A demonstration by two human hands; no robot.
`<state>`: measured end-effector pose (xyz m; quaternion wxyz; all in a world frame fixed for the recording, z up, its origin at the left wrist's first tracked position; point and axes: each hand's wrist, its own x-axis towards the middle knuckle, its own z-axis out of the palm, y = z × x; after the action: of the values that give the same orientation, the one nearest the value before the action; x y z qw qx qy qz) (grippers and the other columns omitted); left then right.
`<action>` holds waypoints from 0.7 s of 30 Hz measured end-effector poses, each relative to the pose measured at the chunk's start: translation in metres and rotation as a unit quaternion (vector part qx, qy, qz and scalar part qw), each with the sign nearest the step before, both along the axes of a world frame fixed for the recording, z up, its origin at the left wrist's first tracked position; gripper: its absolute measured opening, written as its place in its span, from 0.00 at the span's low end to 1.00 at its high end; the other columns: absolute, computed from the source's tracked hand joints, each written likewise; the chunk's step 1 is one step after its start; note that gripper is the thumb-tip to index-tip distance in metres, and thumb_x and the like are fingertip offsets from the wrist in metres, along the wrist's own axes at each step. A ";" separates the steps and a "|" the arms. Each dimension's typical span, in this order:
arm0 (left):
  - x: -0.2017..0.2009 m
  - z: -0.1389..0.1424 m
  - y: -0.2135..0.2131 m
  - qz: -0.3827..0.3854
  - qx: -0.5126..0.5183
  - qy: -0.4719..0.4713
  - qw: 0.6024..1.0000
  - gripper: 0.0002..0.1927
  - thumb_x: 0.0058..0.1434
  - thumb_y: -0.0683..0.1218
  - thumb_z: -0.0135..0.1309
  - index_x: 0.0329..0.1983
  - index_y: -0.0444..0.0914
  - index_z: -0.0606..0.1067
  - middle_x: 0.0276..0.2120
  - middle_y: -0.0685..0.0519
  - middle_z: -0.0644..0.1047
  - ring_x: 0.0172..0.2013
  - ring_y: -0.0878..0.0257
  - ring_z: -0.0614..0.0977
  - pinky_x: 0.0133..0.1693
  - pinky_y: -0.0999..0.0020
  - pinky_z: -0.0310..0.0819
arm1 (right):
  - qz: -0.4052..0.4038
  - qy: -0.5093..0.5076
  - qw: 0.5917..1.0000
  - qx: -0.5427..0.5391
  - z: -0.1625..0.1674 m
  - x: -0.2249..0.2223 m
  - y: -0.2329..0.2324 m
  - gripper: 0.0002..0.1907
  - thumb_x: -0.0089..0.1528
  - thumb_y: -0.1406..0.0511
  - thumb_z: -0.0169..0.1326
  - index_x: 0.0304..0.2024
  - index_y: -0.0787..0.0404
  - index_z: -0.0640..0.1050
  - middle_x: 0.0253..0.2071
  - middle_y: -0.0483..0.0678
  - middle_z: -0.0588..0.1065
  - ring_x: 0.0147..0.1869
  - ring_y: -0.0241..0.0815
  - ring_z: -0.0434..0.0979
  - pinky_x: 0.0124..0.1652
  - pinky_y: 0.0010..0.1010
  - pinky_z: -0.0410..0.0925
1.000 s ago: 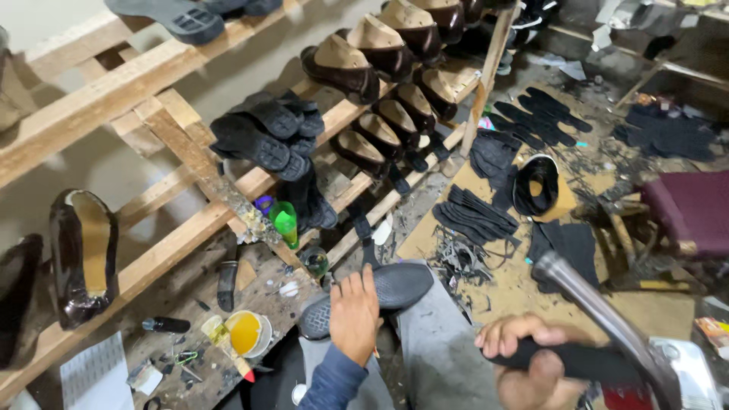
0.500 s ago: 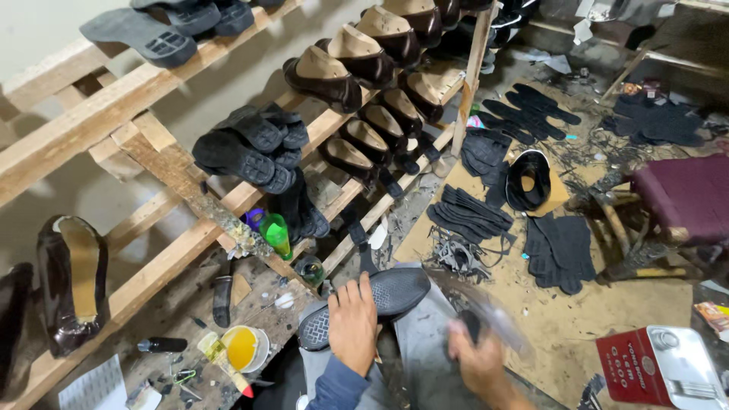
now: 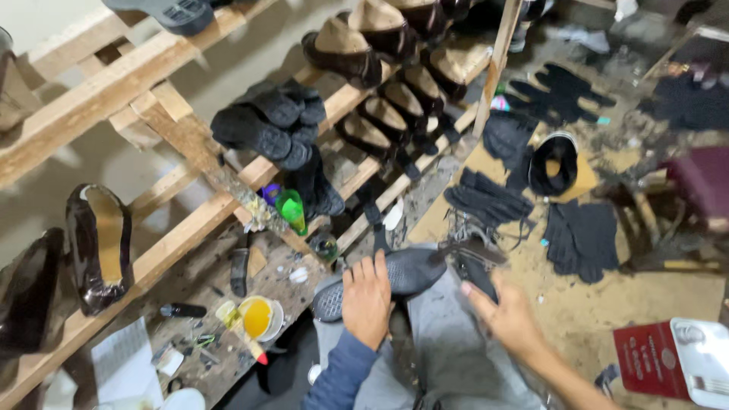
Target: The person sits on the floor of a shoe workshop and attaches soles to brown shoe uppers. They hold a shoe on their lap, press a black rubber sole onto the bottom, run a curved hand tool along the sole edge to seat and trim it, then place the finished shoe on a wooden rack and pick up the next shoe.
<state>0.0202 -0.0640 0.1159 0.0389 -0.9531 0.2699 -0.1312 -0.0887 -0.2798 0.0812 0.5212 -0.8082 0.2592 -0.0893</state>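
The left hand [image 3: 367,298] lies flat, palm down, pressing on a dark shoe sole [image 3: 383,276] that rests across the person's lap on grey trousers [image 3: 448,342]. The right hand [image 3: 505,315] is blurred, fingers loosely spread just beside the sole's far end — whether it grips the thin dark tool [image 3: 471,250] smeared above it cannot be told. To the left, on a littered workbench [image 3: 220,281], stand a small tub of yellow glue [image 3: 260,317] with a brush, a black marker [image 3: 182,310] and a green bottle [image 3: 291,210]. At the right edge a red box [image 3: 653,358] is cut off. Farther out, black cut pieces [image 3: 581,237] lie on the floor, and a slanted wooden rack [image 3: 152,76] holds stacked soles [image 3: 266,125] and tan-lined shoes [image 3: 342,49] — its upper rows run out of view.
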 end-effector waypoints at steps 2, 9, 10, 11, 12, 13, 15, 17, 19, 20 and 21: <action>-0.002 0.002 -0.001 0.003 0.005 0.033 0.999 0.52 0.39 0.56 0.73 0.67 0.35 0.65 0.41 0.51 0.71 0.45 0.56 0.74 0.49 0.61 0.66 | -0.025 -0.052 0.995 0.081 0.023 -0.007 -0.013 0.16 0.66 0.60 0.58 0.50 0.64 0.74 0.19 0.52 0.71 0.20 0.43 0.70 0.22 0.40 0.66; -0.001 0.007 -0.006 0.007 0.014 0.056 0.998 0.55 0.37 0.57 0.74 0.67 0.34 0.64 0.41 0.50 0.71 0.46 0.55 0.73 0.49 0.60 0.65 | -0.007 -0.595 0.756 0.272 0.028 -0.023 0.004 0.17 0.75 0.49 0.50 0.50 0.54 0.71 0.33 0.46 0.72 0.32 0.39 0.72 0.37 0.34 0.73; 0.000 0.008 -0.006 0.006 0.014 0.055 0.998 0.55 0.38 0.58 0.75 0.67 0.34 0.64 0.41 0.50 0.71 0.46 0.54 0.73 0.49 0.60 0.65 | -0.016 -0.600 0.745 0.290 0.016 -0.015 0.016 0.17 0.73 0.49 0.52 0.48 0.53 0.72 0.32 0.45 0.72 0.32 0.40 0.71 0.36 0.34 0.73; 0.000 0.010 -0.006 0.010 0.010 0.062 0.998 0.55 0.37 0.57 0.75 0.67 0.34 0.64 0.41 0.50 0.71 0.46 0.55 0.73 0.48 0.60 0.65 | 0.042 -0.411 0.911 0.015 0.007 -0.009 0.016 0.14 0.70 0.53 0.51 0.47 0.54 0.76 0.27 0.45 0.70 0.29 0.39 0.70 0.32 0.34 0.68; -0.001 0.012 -0.006 0.012 0.006 0.069 0.998 0.55 0.37 0.57 0.75 0.67 0.35 0.64 0.42 0.50 0.71 0.46 0.55 0.73 0.48 0.60 0.65 | 0.099 -0.170 0.945 -0.263 0.000 -0.007 0.015 0.13 0.67 0.57 0.51 0.46 0.56 0.80 0.23 0.45 0.69 0.26 0.39 0.69 0.28 0.35 0.64; -0.001 0.014 -0.007 0.014 0.000 0.073 0.997 0.56 0.37 0.57 0.75 0.67 0.35 0.64 0.42 0.50 0.71 0.46 0.55 0.72 0.48 0.60 0.65 | 0.054 -0.102 0.986 -0.118 -0.006 -0.007 0.015 0.11 0.65 0.57 0.53 0.42 0.56 0.78 0.20 0.48 0.70 0.22 0.40 0.68 0.25 0.35 0.63; -0.003 0.016 -0.006 0.005 0.015 0.074 0.997 0.56 0.36 0.57 0.75 0.67 0.34 0.63 0.42 0.49 0.71 0.46 0.54 0.72 0.48 0.60 0.65 | -0.014 -0.039 0.998 0.042 -0.012 -0.012 0.013 0.12 0.64 0.58 0.55 0.34 0.60 0.75 0.17 0.50 0.70 0.18 0.40 0.67 0.23 0.36 0.62; -0.004 0.017 -0.005 0.004 0.015 0.067 0.998 0.56 0.36 0.57 0.75 0.67 0.33 0.63 0.42 0.49 0.71 0.46 0.53 0.72 0.48 0.60 0.65 | -0.049 -0.053 0.995 0.062 -0.012 -0.020 0.013 0.20 0.66 0.59 0.56 0.24 0.67 0.74 0.16 0.50 0.71 0.18 0.40 0.67 0.22 0.36 0.61; -0.004 0.014 -0.005 0.001 0.001 0.064 0.998 0.56 0.37 0.57 0.75 0.67 0.33 0.63 0.42 0.49 0.71 0.45 0.54 0.73 0.47 0.60 0.65 | -0.095 -0.285 0.935 0.188 -0.010 -0.026 0.017 0.15 0.66 0.57 0.54 0.31 0.60 0.72 0.20 0.44 0.71 0.21 0.33 0.69 0.25 0.30 0.66; -0.004 0.011 -0.004 0.002 0.001 0.067 0.998 0.54 0.38 0.56 0.74 0.67 0.33 0.64 0.42 0.49 0.71 0.46 0.54 0.73 0.48 0.60 0.65 | -0.106 -0.393 0.878 0.250 -0.009 -0.027 0.021 0.13 0.66 0.56 0.53 0.34 0.57 0.71 0.22 0.41 0.71 0.23 0.30 0.71 0.26 0.27 0.69; -0.003 0.008 -0.003 0.004 0.002 0.070 0.998 0.53 0.39 0.55 0.72 0.67 0.33 0.64 0.42 0.49 0.71 0.46 0.54 0.73 0.49 0.60 0.65 | -0.070 -0.283 0.944 0.157 -0.008 -0.027 0.022 0.12 0.64 0.58 0.55 0.31 0.57 0.72 0.20 0.44 0.71 0.22 0.32 0.70 0.25 0.29 0.67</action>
<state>0.0174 -0.0668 0.1241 0.0228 -0.9609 0.2684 -0.0636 -0.1156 -0.2580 0.0727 0.6857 -0.6377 0.1675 -0.3083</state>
